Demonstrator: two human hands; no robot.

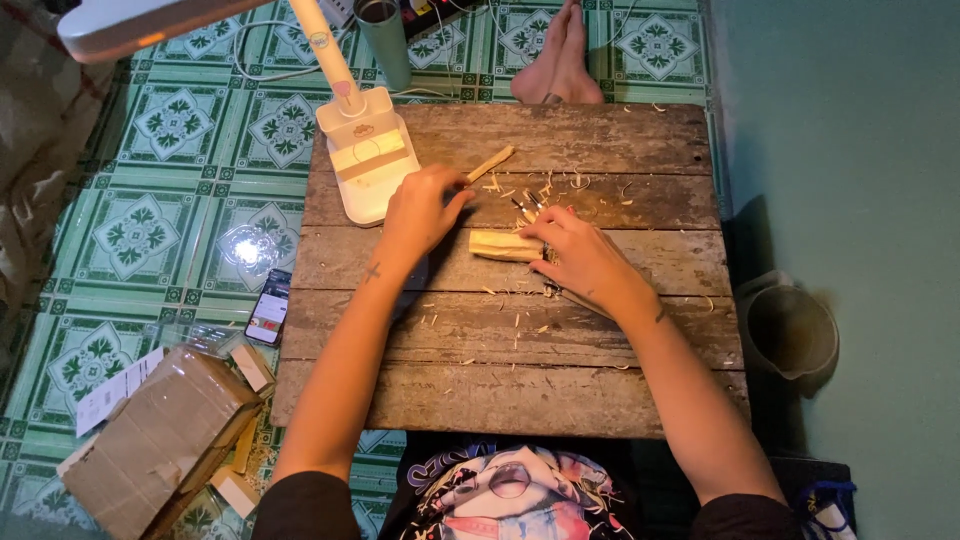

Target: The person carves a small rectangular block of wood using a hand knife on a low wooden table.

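Observation:
My left hand [420,205] reaches over the wooden table [500,390], fingers pinched on the near end of a thin pale wooden stick [492,162]. My right hand [580,255] rests on a pale block of wood [503,245] lying at the table's middle, fingers closed over its right end. A small carving tool [527,205] lies just beyond the block, with a dark handle showing under my right palm. Wood shavings [560,185] are scattered around both hands.
A white desk lamp [365,160] stands on the table's far left corner. On the tiled floor lie a phone [268,306] and a cardboard box [160,435] at left, a bucket [790,325] at right. Bare feet [558,60] and a grey cup [385,40] are beyond the table.

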